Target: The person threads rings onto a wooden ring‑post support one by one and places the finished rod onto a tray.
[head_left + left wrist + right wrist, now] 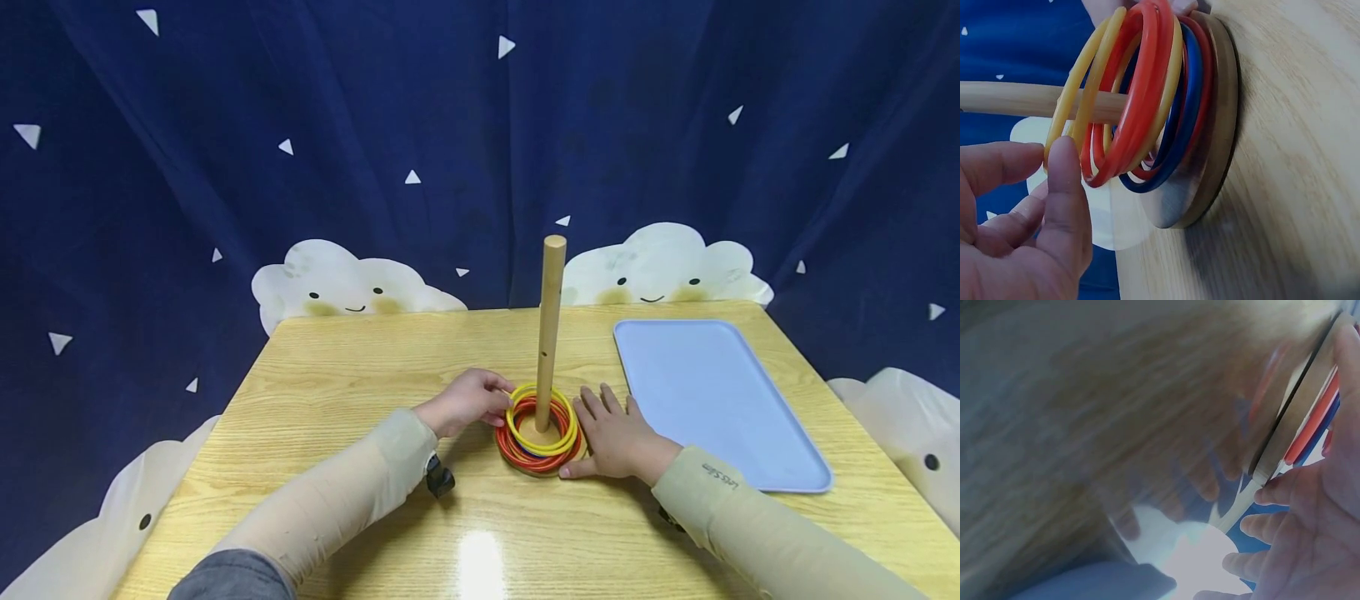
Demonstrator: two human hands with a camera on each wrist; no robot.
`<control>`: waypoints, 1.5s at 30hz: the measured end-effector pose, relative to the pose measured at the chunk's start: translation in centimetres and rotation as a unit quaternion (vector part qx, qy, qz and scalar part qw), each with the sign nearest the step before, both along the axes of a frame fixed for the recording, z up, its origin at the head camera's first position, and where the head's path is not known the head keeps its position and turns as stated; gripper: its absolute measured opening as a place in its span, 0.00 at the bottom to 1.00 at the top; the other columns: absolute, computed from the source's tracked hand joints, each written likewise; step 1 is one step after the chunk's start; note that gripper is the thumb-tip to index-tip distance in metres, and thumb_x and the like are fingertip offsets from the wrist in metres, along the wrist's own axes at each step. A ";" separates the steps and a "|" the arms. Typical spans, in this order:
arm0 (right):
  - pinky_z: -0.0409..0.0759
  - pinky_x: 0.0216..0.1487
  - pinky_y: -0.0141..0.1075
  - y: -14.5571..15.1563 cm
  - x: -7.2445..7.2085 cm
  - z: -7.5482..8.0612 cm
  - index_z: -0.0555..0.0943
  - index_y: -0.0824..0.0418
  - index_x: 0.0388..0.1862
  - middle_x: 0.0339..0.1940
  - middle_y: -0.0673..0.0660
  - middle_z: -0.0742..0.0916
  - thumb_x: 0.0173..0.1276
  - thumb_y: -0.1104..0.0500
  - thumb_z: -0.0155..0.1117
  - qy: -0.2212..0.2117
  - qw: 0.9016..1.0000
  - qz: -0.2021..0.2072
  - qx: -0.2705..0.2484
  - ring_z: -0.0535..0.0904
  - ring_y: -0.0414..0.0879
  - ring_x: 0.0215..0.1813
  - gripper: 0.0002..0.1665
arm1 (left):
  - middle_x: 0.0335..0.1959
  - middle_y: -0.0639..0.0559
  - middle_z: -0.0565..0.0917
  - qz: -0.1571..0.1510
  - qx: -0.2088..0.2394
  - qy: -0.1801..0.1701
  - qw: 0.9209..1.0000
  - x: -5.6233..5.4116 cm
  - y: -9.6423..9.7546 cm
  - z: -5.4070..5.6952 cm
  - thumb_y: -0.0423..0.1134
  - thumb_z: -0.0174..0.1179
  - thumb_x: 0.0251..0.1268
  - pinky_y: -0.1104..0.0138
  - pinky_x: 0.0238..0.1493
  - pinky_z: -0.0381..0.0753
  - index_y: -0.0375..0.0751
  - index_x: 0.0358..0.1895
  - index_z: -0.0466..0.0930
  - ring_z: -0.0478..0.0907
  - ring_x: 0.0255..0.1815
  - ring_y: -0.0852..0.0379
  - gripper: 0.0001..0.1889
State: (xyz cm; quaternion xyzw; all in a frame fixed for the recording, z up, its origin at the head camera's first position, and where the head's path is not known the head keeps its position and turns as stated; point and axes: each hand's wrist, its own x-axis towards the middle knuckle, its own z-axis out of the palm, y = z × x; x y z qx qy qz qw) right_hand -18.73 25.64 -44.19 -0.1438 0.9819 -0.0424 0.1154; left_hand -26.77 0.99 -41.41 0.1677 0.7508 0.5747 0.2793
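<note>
A wooden pole [550, 333] stands upright on a round wooden base [1225, 119], with several rings stacked around it. Yellow rings [1071, 72] lie on top, tilted in the left wrist view; red rings [1144, 94] and a blue ring [1194, 94] sit lower, with another yellow among them. My left hand [468, 402] pinches the edge of the outermost yellow ring between thumb and finger. On the other side, my right hand [618, 437] has its fingers spread beside the base, thumb near the front rim. In the right wrist view its fingertips lie close to the base's edge.
A pale blue tray [705, 392] lies to the right of my right hand on the light wooden table [360, 358]. Behind the table hangs a dark blue curtain [450, 100] with white triangles and cloud shapes.
</note>
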 end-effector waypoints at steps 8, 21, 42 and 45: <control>0.50 0.71 0.76 -0.1 0.0 0.0 0.59 0.72 0.80 0.81 0.73 0.59 0.58 0.20 0.65 0.002 1.000 0.000 0.000 0.47 0.75 0.80 0.71 | 0.39 0.43 0.82 -0.003 -0.011 0.005 1.000 -0.3 -0.6 -0.1 0.24 0.55 0.71 0.66 0.38 0.86 0.19 0.59 0.76 0.79 0.36 0.55 0.16; 0.52 0.71 0.75 0.0 0.2 -0.1 0.60 0.71 0.80 0.80 0.73 0.60 0.56 0.18 0.64 0.010 1.000 0.002 0.014 0.49 0.75 0.79 0.72 | 0.48 0.42 0.83 0.026 0.065 0.262 0.963 1.6 0.8 6.2 0.33 0.64 0.72 0.61 0.54 0.82 0.29 0.61 0.78 0.80 0.50 0.49 0.19; 0.57 0.68 0.76 1.1 0.8 1.3 0.64 0.73 0.77 0.77 0.77 0.63 0.59 0.24 0.69 -0.004 1.000 0.013 -0.023 0.52 0.79 0.77 0.67 | 0.41 0.49 0.87 0.042 0.065 0.301 0.950 1.3 2.9 7.7 0.37 0.68 0.70 0.67 0.47 0.84 0.36 0.49 0.85 0.83 0.44 0.57 0.10; 0.60 0.66 0.76 2.3 0.9 2.4 0.65 0.73 0.76 0.76 0.79 0.64 0.61 0.27 0.70 0.008 0.999 0.005 -0.040 0.54 0.80 0.76 0.63 | 0.40 0.50 0.87 0.044 0.059 0.312 0.947 1.4 2.8 7.8 0.37 0.68 0.71 0.67 0.45 0.84 0.37 0.48 0.85 0.83 0.42 0.57 0.09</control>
